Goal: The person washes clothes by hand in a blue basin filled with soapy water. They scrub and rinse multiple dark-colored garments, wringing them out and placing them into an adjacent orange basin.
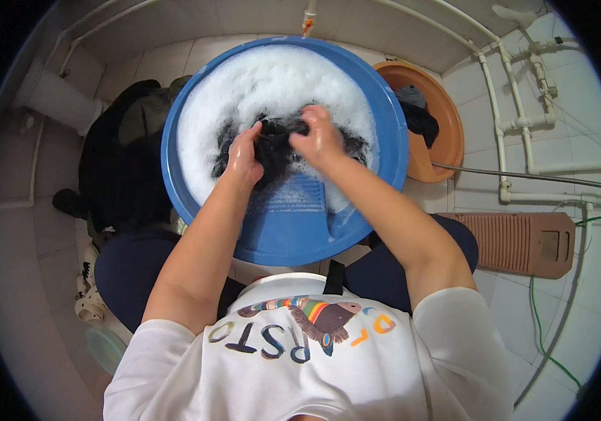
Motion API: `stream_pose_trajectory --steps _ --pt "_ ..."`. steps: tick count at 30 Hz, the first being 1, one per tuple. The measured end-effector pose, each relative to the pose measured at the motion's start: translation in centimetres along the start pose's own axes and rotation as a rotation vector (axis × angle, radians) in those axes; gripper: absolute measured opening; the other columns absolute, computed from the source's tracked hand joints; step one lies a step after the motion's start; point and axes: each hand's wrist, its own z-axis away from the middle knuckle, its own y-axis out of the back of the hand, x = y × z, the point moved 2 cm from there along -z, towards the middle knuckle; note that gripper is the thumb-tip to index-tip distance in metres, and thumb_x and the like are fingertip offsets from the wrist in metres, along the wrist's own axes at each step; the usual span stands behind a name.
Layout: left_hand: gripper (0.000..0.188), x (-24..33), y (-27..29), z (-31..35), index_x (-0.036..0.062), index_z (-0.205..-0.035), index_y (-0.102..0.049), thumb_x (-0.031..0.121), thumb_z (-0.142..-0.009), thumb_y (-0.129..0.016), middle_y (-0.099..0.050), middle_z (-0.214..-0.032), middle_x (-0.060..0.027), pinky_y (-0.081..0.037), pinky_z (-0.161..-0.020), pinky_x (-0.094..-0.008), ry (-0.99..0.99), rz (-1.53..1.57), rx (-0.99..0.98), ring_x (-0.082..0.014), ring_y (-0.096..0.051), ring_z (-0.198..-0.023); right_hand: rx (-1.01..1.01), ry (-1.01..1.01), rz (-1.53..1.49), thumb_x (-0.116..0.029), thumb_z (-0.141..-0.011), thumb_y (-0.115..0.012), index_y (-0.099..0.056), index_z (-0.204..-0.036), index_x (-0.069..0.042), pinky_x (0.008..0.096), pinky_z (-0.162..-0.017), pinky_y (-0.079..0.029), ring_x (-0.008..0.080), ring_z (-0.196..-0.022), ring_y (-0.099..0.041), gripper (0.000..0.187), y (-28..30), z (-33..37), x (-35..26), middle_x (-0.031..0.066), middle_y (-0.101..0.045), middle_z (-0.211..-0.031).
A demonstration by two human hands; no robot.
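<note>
A wet black garment (272, 149) lies bunched in white suds inside a big blue basin (172, 156). My left hand (245, 156) grips its left side, thumb up. On the other side my right hand (320, 137) has its fingers curled on the same cloth, somewhat blurred. The fabric is held between both hands, just beyond the ridged washboard (292, 195) moulded into the near side of the basin. Foam (272, 74) fills the far half and hides the water and the rest of the cloth.
An orange basin (453, 140) with dark clothes (418, 116) stands behind on the right. A brown washboard (518, 244), a grey hose (525, 175) and a green cord (540, 330) lie at right. Dark clothing (121, 158) is heaped at left, near shoes (90, 302). White pipes (518, 105) line the wall.
</note>
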Motion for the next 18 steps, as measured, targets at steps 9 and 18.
stream_pose_trajectory --steps 9,18 --pt "0.038 -0.9 0.1 1.2 0.0087 -0.104 -0.053 0.042 -0.085 -0.053 -0.056 -0.092 -0.0084 -0.046 -0.070 -0.0353 0.118 0.101 -0.212 -0.0187 -0.055 -0.082 0.012 0.380 -0.190 -0.018 -0.066 -0.063 -0.053 -0.084 -0.007 0.0400 -0.071 -0.045 0.0331 -0.079 -0.054 0.024 -0.5 3.3 -7.5 0.0122 -0.056 -0.087" --pt "0.031 -2.0 -0.8 2.6 0.0051 -0.104 -0.051 0.031 -0.088 -0.042 -0.055 -0.091 -0.0076 -0.044 -0.077 -0.0341 -0.056 0.077 -0.325 -0.0196 -0.053 -0.087 -0.150 0.151 -0.274 -0.025 -0.071 -0.058 -0.062 -0.073 -0.008 0.0383 -0.067 -0.048 0.0329 -0.074 -0.058 0.017 0.0 3.2 -9.5 0.0141 -0.061 -0.080"
